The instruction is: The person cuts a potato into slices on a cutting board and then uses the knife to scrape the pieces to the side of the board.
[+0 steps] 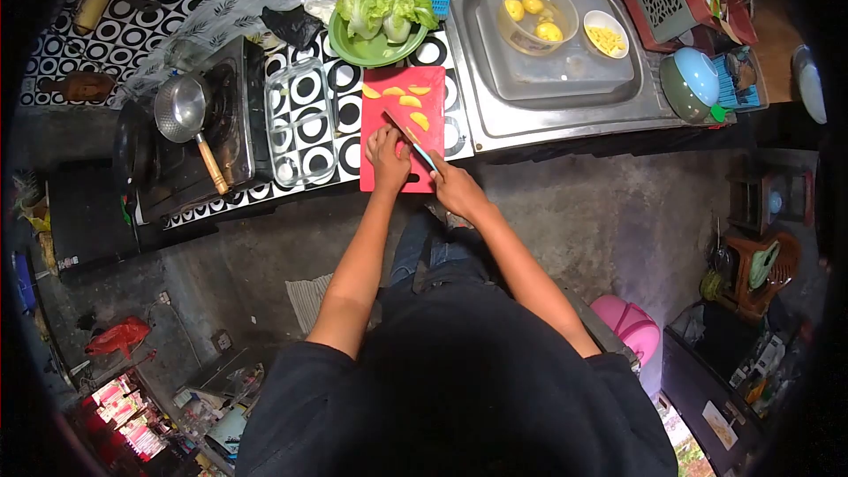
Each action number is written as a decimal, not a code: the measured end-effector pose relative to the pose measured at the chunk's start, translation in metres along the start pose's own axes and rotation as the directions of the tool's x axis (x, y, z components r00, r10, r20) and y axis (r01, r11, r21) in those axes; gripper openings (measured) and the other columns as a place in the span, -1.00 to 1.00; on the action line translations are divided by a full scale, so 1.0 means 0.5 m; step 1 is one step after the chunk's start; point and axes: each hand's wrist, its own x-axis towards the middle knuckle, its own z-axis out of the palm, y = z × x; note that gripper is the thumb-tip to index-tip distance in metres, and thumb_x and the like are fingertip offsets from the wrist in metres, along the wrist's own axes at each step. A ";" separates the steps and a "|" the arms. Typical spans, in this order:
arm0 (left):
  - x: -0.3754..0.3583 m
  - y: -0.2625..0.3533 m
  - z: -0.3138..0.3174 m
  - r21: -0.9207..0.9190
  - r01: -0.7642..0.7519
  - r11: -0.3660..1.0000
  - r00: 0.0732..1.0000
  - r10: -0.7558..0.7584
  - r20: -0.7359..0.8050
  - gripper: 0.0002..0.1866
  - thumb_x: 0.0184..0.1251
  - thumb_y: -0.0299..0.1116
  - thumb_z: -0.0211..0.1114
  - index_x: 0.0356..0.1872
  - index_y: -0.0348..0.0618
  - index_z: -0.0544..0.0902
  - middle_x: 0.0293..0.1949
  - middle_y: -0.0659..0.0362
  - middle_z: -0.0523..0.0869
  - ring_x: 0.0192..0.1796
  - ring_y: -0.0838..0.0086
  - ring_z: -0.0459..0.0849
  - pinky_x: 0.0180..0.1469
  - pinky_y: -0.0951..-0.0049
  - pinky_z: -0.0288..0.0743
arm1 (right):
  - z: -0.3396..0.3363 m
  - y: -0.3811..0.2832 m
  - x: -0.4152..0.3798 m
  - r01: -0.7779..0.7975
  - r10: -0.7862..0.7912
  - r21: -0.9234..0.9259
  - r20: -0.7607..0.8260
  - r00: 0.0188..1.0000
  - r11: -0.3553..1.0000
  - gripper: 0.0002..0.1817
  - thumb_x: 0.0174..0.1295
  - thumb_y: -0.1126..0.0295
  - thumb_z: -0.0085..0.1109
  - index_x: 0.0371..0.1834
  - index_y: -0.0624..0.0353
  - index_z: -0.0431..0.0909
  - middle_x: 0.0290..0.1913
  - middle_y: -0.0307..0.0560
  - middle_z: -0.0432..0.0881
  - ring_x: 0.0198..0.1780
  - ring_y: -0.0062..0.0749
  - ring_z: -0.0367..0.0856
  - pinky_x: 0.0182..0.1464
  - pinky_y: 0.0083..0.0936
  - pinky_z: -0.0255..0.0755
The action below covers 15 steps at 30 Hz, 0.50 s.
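Observation:
On the patterned counter lies a red cutting board (377, 124) with several yellow potato slices (410, 101) on its upper half. My right hand (457, 187) is closed round the handle of a knife (411, 137), whose blade points up and left across the board. My left hand (389, 155) rests on the board just left of the blade, its fingers bent together; whatever lies under the fingertips is hidden. Above the board sits a green bowl (374, 53) holding leafy lettuce (389, 9).
Right of the board, the metal sink (481, 119) bears a tub (565, 4) of potatoes in water and a white bowl (623, 31) of cut pieces. A glass dish (300, 124) and a stove (243, 115) with a pan (181, 106) are at left.

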 end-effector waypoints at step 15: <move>0.000 0.001 -0.001 0.007 0.006 1.000 1.000 -0.006 0.013 -0.65 0.07 -0.48 0.47 -0.08 -0.11 0.61 0.18 0.09 0.58 0.33 0.04 0.40 0.39 -0.02 0.16 | -0.004 -0.004 0.003 -0.003 0.003 -0.015 0.004 1.000 1.000 -0.46 0.51 0.32 -0.10 0.55 -0.06 0.19 -0.05 0.52 0.64 0.10 0.46 0.56 0.13 0.19 0.40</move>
